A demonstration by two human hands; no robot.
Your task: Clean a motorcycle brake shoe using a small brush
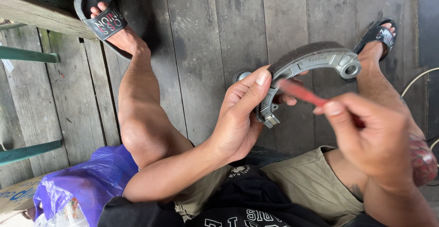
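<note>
Grey floor planks (206, 35) fill the view, with a green-painted frame (27, 55) at the left edge. The person sits above them, knees apart, in khaki shorts (306, 181) and black slides (98, 14). A purple bag (87, 181) lies by the left thigh.

The left hand (240, 115) is closed on a curved metal brake shoe (306, 64), held in the air between the knees; the thumb lies along its dark lining and the fingers wrap behind its lower end. The shoe arcs up and right, ending in a round eyelet near the right foot.

The right hand (372, 135) pinches a thin red tool (304, 94) between thumb and fingers. The tool is blurred, and its tip lies against the inside of the shoe, just beside the left thumb.
</note>
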